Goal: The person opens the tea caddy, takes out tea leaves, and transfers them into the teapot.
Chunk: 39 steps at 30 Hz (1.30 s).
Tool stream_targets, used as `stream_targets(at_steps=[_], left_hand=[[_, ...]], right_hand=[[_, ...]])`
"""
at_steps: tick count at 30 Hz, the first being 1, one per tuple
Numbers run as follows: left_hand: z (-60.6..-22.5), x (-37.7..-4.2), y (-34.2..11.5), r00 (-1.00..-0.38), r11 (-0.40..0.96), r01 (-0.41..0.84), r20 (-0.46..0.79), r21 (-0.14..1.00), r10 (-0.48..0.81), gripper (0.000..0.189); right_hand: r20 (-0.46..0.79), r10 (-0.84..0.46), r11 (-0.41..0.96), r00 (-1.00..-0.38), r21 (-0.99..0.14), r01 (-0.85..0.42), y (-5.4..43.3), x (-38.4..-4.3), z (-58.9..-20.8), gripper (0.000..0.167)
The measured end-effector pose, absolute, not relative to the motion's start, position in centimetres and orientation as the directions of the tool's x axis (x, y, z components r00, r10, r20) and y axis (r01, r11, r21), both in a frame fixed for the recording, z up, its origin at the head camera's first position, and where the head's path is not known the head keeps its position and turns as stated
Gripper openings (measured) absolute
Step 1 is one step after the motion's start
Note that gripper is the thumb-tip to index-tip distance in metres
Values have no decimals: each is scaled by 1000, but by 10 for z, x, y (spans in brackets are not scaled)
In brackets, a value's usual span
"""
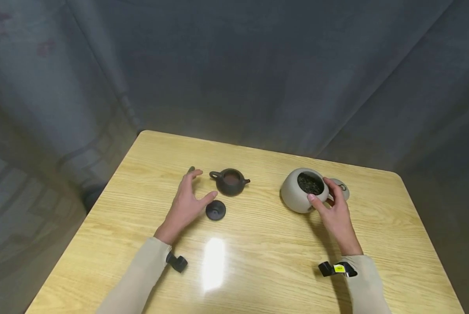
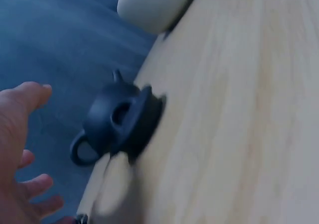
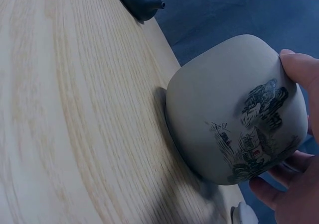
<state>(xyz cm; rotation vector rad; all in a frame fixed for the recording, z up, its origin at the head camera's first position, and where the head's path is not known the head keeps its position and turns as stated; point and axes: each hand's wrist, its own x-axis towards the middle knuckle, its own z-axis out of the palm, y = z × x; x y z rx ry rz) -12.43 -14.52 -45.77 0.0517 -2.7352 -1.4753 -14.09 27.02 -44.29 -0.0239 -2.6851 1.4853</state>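
Note:
My right hand grips a round beige tea jar at its rim, thumb on the near side and fingers on the far side. Dark dry tea leaves show inside its open mouth. A landscape painting decorates the wall of the jar in the right wrist view. My left hand hovers with thumb and fingers spread, holding nothing visible. Just right of it are a small dark teapot, uncovered, and its round dark lid. A small dark object peeks out past the left fingertips, mostly hidden.
The pale jar lid lies on the table just right of the jar, partly behind my right hand. A light wooden table carries everything. Grey curtains hang behind its far edge and along both sides.

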Motion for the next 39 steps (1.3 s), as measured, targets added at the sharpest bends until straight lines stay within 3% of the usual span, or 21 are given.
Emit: stream_targets(at_steps=[10,17,32,39], left_hand=[[-470,-128,-169,-982,689,-95,46,719,-183,75],[-475,-128,-176,-964,776,-147,88,614,-252,57],[-471,-121,-190,-977,832,-170,17,527,-211,27],[-462,-122,-198,-985,842,-151,-4,518,-174,26]], right_hand=[[49,57,522,-997,-853,-12,271,-140,-445,81],[56,60,523,-997,-852,-16,269,-140,-446,80],[83,61,515,-995,-856,-40,270,-141,-448,79],[74,59,490,-996,-871,-36,270,-141,-447,78]])
